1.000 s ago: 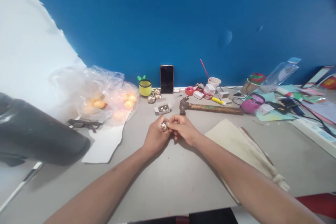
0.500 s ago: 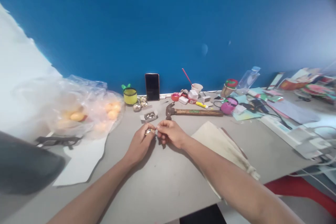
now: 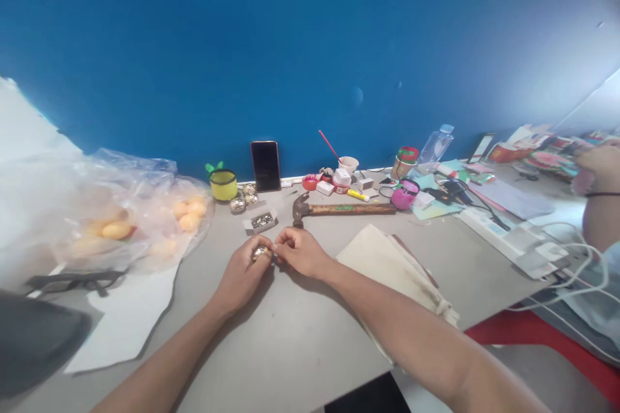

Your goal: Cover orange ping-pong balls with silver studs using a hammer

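Near right, a cream cloth bag (image 3: 372,255) is laid on the table (image 3: 271,348), partly hidden by the right forearm. Left of centre, a shiny ball (image 3: 260,253) is gripped by the curled fingers of the left hand (image 3: 239,277), one face left exposed. Thumb and forefinger of the right hand (image 3: 301,253) are brought together at the ball's right edge; whether anything tiny is pinched cannot be told. For fine handling like this, the ball is best kept still on the left, exposed face turned outward, with light, square pressure applied from the right; if squeezed unevenly, it could be rolled out. Just beyond, small metal pieces (image 3: 262,221) are held in an open box (image 3: 248,226), easily knocked by knuckles, so hands should be kept low. Farther right, a hammer (image 3: 351,209) is laid sideways; far left, more shiny balls (image 3: 237,204) are grouped near a phone (image 3: 265,166) propped upright.
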A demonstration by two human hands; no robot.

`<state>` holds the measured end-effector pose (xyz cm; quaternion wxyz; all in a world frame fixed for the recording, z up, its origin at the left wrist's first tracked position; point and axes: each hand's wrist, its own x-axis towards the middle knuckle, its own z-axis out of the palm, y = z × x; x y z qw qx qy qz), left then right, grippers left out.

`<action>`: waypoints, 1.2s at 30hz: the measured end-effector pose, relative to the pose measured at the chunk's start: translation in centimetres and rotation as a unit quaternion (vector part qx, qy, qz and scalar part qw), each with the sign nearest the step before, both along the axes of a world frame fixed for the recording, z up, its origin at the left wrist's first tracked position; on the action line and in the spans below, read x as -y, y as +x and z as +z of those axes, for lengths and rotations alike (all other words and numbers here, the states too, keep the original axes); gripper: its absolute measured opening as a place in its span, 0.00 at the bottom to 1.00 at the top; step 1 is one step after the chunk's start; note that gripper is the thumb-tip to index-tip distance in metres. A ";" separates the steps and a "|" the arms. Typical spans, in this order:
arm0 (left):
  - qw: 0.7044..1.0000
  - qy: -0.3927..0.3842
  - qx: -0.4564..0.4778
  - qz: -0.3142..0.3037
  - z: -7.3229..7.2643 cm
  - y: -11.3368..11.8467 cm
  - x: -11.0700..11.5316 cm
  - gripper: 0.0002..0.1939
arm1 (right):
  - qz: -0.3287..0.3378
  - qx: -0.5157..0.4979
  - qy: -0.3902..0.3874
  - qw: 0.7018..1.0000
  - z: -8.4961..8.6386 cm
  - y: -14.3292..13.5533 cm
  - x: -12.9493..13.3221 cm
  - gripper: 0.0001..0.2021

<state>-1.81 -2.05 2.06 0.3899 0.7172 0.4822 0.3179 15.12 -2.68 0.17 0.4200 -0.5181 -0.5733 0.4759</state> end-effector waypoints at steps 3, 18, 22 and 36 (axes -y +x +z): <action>0.999 -0.024 0.032 0.024 0.0 -0.1 -0.3 0.11 | -0.001 0.032 0.015 0.999 0.1 0.1 0.0 0.04; 0.993 -0.081 0.079 0.022 0.2 -0.4 -0.5 0.10 | -0.225 0.496 0.166 0.822 2.0 6.5 -2.4 0.26; 0.990 -0.096 0.105 -0.013 0.5 -0.4 -0.1 0.15 | -0.165 0.576 0.078 0.797 0.6 9.2 -3.9 0.27; 0.997 -0.011 0.048 0.056 -0.5 -0.1 -0.4 0.21 | -0.126 0.600 0.154 0.775 2.0 7.4 -2.7 0.13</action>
